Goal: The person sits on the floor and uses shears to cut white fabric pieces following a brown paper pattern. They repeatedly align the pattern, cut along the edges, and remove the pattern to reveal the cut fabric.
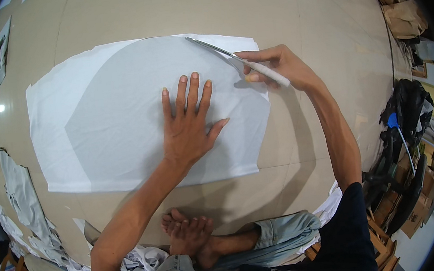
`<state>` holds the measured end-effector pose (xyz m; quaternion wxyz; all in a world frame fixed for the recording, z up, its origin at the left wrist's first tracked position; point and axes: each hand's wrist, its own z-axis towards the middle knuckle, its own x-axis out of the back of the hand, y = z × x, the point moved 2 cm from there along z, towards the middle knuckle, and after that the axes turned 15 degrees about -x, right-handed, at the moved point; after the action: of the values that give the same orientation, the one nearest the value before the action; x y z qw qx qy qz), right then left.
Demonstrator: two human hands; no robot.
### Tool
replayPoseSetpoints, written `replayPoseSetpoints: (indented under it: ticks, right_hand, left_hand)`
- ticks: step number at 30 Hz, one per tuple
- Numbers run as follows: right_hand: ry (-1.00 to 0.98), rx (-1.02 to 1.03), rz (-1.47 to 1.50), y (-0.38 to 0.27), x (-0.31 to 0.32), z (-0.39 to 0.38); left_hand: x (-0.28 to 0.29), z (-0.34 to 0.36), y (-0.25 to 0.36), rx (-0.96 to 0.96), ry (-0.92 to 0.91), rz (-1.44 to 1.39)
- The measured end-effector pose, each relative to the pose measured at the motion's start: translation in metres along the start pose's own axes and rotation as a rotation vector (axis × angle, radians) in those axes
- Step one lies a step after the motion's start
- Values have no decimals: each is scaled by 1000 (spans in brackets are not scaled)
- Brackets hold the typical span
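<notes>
Clamped on the wrapped white handle of a pair of scissors (pixel 266 71), the right hand's (pixel 285 66) grip steers the blades toward the upper edge of a pale grey shape (pixel 114 117), which lies on a white cloth (pixel 47 135) spread on the floor (pixel 245 5). We cannot tell whether the blades are parted. The left hand (pixel 187 130) rests flat on the grey shape, fingers spread, its grip apart and holding nothing.

We judge the cutting to be only partly done. White margin remains down the left side, across the upper left and at the upper right, beside the scissors; at the top and along the bottom, grey and white edges run nearly together. We see no piece lying free beside the cloth.

The grey shape looks smooth and thin, rounded above, angled at the left and straighter below. Whether it is a separate layer, we cannot say.

Nearer the body, we see bare feet (pixel 187 234) crossed below the cloth. Farther out, rumpled pale fabric (pixel 18 180) lies at left, brown paper bags (pixel 406 19) at right.
</notes>
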<state>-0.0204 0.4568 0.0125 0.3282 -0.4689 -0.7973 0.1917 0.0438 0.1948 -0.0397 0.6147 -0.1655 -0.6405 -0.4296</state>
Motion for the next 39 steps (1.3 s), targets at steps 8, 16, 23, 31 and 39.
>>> replayPoseSetpoints:
  ticks: [8, 16, 23, 31, 39]
  right_hand:
    - [-41, 46, -20, -12, 1, 10]
    - [-46, 29, -122, -30, 3, 18]
    - [-68, 46, -160, -36, 6, 25]
    - [-41, 71, -157, -44, 7, 24]
    - [-66, 153, -185, -38, 8, 34]
  left_hand:
    - [0, 0, -1, 4, -12, -3]
    - [-2, 0, -1, 4, -22, -3]
    - [-2, -1, -1, 9, -18, -20]
    - [-1, 1, -1, 12, -31, -12]
    - [-1, 0, 0, 11, -23, -18]
